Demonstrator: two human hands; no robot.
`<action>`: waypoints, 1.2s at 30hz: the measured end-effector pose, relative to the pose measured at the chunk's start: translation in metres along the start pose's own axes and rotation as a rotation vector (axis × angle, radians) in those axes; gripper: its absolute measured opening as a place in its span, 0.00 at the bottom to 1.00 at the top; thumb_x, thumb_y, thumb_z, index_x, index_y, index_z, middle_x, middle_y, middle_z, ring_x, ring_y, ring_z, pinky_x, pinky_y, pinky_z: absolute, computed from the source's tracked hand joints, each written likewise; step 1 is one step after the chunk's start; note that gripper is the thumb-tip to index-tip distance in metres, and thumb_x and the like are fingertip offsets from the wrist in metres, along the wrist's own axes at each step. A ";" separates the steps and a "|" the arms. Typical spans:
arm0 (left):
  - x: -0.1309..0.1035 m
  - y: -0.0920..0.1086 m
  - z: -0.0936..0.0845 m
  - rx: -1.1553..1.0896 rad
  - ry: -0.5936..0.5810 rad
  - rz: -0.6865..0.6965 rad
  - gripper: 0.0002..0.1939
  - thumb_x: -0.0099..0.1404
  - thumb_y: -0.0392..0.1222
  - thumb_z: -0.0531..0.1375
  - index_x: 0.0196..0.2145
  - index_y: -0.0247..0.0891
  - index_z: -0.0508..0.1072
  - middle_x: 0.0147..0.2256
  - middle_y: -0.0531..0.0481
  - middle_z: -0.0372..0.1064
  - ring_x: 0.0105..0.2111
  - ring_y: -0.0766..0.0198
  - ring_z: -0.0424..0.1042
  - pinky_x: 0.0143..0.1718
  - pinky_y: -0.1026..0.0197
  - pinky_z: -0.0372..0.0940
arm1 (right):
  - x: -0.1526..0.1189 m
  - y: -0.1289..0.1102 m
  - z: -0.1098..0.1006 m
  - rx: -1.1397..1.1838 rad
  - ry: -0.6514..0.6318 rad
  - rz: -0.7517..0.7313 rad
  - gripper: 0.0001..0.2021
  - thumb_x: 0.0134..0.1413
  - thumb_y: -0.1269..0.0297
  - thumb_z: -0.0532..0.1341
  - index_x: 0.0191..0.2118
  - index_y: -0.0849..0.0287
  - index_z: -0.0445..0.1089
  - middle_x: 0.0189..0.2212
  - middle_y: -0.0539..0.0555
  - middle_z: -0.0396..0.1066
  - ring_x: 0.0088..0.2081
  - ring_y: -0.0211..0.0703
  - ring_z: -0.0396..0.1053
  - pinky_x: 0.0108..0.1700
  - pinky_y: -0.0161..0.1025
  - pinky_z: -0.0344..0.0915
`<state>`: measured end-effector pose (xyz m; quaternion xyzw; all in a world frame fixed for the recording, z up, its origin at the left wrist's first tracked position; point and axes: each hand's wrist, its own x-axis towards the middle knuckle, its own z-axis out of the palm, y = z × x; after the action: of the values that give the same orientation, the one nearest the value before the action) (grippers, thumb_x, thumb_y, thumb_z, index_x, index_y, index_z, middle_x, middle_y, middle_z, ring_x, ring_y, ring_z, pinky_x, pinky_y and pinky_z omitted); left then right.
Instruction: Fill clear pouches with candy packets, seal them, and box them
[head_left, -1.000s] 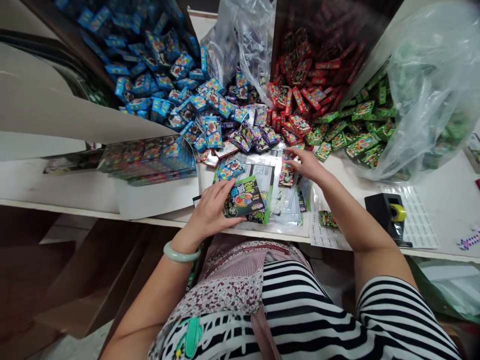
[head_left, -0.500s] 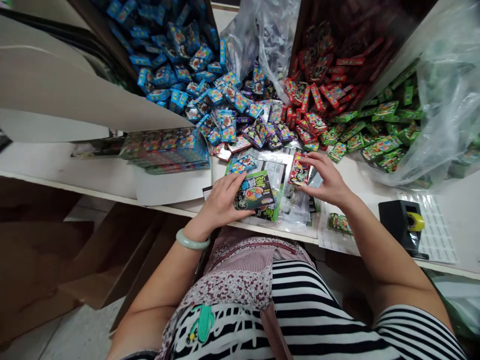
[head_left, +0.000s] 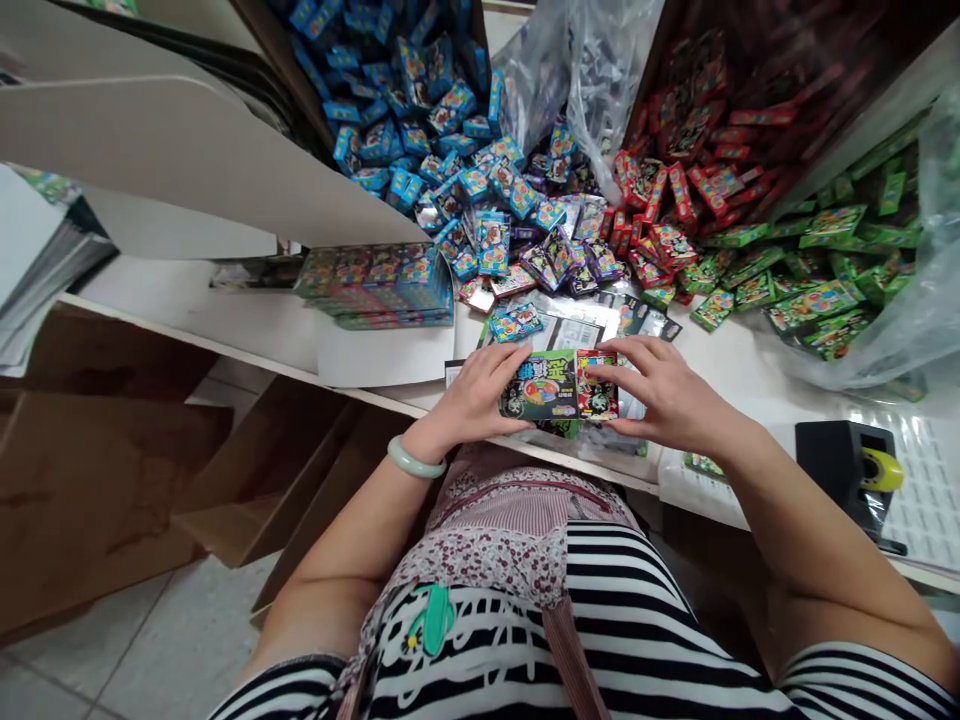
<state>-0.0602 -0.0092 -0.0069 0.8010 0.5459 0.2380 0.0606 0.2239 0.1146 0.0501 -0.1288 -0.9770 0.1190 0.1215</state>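
My left hand (head_left: pixel 484 393) is closed on a black and green printed packet (head_left: pixel 546 388), fingers along its top and thumb along its bottom edge. In my right hand (head_left: pixel 660 390) is a small red candy box (head_left: pixel 598 384), held between fingers and thumb against the right edge of that packet. Whether the box is beside the packet or partly inside it, I cannot tell. Just behind them lies a small blue candy box (head_left: pixel 516 322). Flat printed bags (head_left: pixel 574 333) lie under and behind my hands.
Blue boxes (head_left: pixel 450 105), purple boxes (head_left: pixel 559 258), red boxes (head_left: pixel 701 190) and green boxes (head_left: pixel 814 290) are heaped along the back. At left stands a stack of printed cartons (head_left: pixel 379 283) beside a white board (head_left: pixel 225 150). A tape dispenser (head_left: pixel 847 475) sits at right; cardboard boxes (head_left: pixel 97 480) are below.
My right hand has brought the red candy box down and left against the packet in my left hand. The view has shifted, moving the scene slightly rightward.
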 end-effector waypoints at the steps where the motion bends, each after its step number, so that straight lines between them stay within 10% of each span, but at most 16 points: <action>1: 0.000 0.000 0.001 -0.010 0.005 -0.005 0.56 0.57 0.68 0.64 0.71 0.42 0.43 0.59 0.35 0.61 0.57 0.42 0.65 0.56 0.39 0.65 | 0.000 -0.001 0.000 0.005 0.008 -0.004 0.26 0.56 0.60 0.65 0.59 0.54 0.63 0.58 0.64 0.63 0.56 0.59 0.62 0.56 0.59 0.63; 8: 0.000 0.001 -0.001 -0.068 0.027 -0.053 0.55 0.57 0.69 0.63 0.71 0.42 0.44 0.59 0.34 0.60 0.58 0.41 0.64 0.58 0.38 0.64 | -0.007 -0.003 0.000 0.013 0.186 0.093 0.29 0.56 0.56 0.65 0.62 0.51 0.60 0.58 0.64 0.61 0.57 0.61 0.61 0.55 0.61 0.64; 18: -0.002 0.001 0.000 -0.095 -0.021 -0.035 0.53 0.56 0.69 0.63 0.70 0.43 0.48 0.59 0.35 0.61 0.59 0.42 0.64 0.59 0.38 0.62 | 0.007 0.010 -0.017 0.210 -0.117 -0.037 0.27 0.56 0.61 0.65 0.62 0.49 0.64 0.61 0.62 0.62 0.61 0.59 0.61 0.59 0.62 0.63; 36: 0.006 0.000 -0.004 -0.159 -0.086 -0.053 0.54 0.53 0.65 0.68 0.68 0.41 0.52 0.61 0.34 0.60 0.60 0.41 0.63 0.60 0.39 0.63 | 0.014 0.019 -0.008 0.202 -0.114 -0.025 0.28 0.57 0.60 0.64 0.63 0.51 0.63 0.61 0.64 0.61 0.61 0.61 0.61 0.60 0.63 0.63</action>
<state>-0.0607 -0.0043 -0.0015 0.7884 0.5431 0.2445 0.1537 0.2168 0.1380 0.0555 -0.0968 -0.9668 0.2225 0.0798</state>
